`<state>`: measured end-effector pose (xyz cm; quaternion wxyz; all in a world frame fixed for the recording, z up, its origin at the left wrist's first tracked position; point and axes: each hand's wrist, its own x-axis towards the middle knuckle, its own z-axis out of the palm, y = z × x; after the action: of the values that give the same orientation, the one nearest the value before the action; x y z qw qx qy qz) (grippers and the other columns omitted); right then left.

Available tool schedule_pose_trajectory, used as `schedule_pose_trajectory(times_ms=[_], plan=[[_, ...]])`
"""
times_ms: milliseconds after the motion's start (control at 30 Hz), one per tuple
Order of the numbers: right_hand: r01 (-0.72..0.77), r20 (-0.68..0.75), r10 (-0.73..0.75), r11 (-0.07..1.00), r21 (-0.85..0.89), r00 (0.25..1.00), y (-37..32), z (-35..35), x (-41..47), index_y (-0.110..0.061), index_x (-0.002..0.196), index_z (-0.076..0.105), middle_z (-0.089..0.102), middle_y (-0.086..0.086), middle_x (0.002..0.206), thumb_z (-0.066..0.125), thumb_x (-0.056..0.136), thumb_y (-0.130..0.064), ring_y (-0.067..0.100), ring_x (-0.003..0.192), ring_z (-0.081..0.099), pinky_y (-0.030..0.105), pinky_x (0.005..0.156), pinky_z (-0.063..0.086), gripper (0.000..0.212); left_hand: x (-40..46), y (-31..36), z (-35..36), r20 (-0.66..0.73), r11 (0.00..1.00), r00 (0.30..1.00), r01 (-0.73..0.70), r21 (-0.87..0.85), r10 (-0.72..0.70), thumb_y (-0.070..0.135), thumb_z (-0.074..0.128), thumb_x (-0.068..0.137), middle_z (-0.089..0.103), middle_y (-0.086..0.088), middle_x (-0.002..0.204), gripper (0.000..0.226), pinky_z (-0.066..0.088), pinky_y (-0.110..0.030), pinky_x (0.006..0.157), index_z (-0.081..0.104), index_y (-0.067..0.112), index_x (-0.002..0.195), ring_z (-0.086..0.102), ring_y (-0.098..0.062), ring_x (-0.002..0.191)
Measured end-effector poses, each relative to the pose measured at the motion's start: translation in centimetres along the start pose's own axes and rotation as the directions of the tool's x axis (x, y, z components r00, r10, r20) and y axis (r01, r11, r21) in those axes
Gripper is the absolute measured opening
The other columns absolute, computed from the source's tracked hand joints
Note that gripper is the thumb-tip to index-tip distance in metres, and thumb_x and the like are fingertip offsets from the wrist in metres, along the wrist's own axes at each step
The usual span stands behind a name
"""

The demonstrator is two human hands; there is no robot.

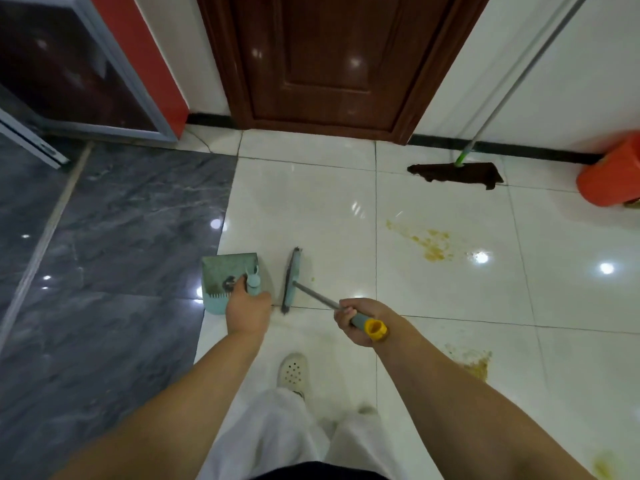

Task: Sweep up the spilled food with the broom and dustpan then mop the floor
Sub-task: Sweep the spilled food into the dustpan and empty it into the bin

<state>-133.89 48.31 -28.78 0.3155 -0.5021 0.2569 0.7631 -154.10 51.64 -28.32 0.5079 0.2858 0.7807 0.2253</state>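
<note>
Right hand (356, 320) grips the broom (292, 282) near the yellow cap at the top of its short handle, fingers curled round it, while the left hand (247, 306) holds the dustpan (227, 271) by its handle, the pan lying on the floor with what looks like a little debris in it. Broom head sits just right of the pan, its long axis running away from the person, roughly parallel to the pan's side. Yellow spilled food (429, 244) lies further out and to the right of the broom, so the right hand is the nearer one; more smears sit beside the right arm. Beyond, the mop (457, 173) leans against the wall, next to an orange bin (611, 174) whose contents cannot be seen.
</note>
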Motion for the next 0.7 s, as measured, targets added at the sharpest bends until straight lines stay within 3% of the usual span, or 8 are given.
schedule_pose_trajectory(times_ms=[133,300,533,600,700], plan=[[0.061,-0.012,-0.06,0.987,0.148,0.998,-1.3,-2.5,-1.8,0.0,0.091,0.043,0.045,0.013,0.049,0.038,0.101,-0.012,0.012,0.024,0.041,0.013,0.026,0.036,0.015,-0.3,1.1,1.7,0.054,0.997,0.997,-0.059,0.053,0.056,0.014,0.051,0.076,0.062,-0.024,0.108,0.036,0.05,-0.058,0.085,0.057,0.015,0.112,0.059,-0.046,0.101],[0.149,-0.033,-0.146,0.938,0.314,0.989,-3.1,-8.4,-4.6,-0.001,0.096,0.043,0.047,0.013,0.046,0.037,0.102,-0.013,0.012,0.024,0.041,0.014,0.026,0.036,0.015,-1.8,2.2,5.1,0.137,0.983,0.989,-0.085,0.164,0.063,0.016,0.05,0.08,0.062,-0.019,0.118,0.05,0.052,-0.056,0.084,0.052,0.02,0.13,0.06,-0.044,0.106],[0.239,-0.076,-0.236,0.804,0.545,0.969,-4.2,-20.9,-8.0,-0.002,0.1,0.041,0.046,0.008,0.05,0.037,0.1,-0.015,0.014,0.029,0.046,0.015,0.031,0.04,0.013,-6.2,2.2,11.1,0.235,0.969,0.967,-0.143,0.203,0.094,0.011,0.051,0.082,0.064,-0.015,0.116,0.055,0.053,-0.053,0.082,0.05,0.021,0.136,0.062,-0.042,0.102],[0.264,-0.089,-0.264,0.765,0.587,0.961,-3.9,-24.2,-9.5,-0.003,0.099,0.041,0.045,0.008,0.051,0.037,0.101,-0.016,0.013,0.03,0.046,0.017,0.031,0.042,0.014,-7.8,1.8,12.9,0.272,0.966,0.957,-0.157,0.207,0.098,0.008,0.05,0.081,0.063,-0.014,0.114,0.057,0.055,-0.049,0.075,0.048,0.02,0.137,0.063,-0.037,0.089],[0.278,-0.115,-0.269,0.71,0.647,0.956,-3.1,-27.7,-12.4,0.0,0.093,0.043,0.043,0.008,0.049,0.035,0.102,-0.019,0.012,0.026,0.043,0.015,0.03,0.04,0.022,-10.2,1.0,15.6,0.328,0.969,0.94,-0.161,0.188,0.092,0.006,0.05,0.082,0.063,-0.018,0.107,0.058,0.047,-0.031,0.06,0.047,0.018,0.138,0.051,-0.022,0.069]])
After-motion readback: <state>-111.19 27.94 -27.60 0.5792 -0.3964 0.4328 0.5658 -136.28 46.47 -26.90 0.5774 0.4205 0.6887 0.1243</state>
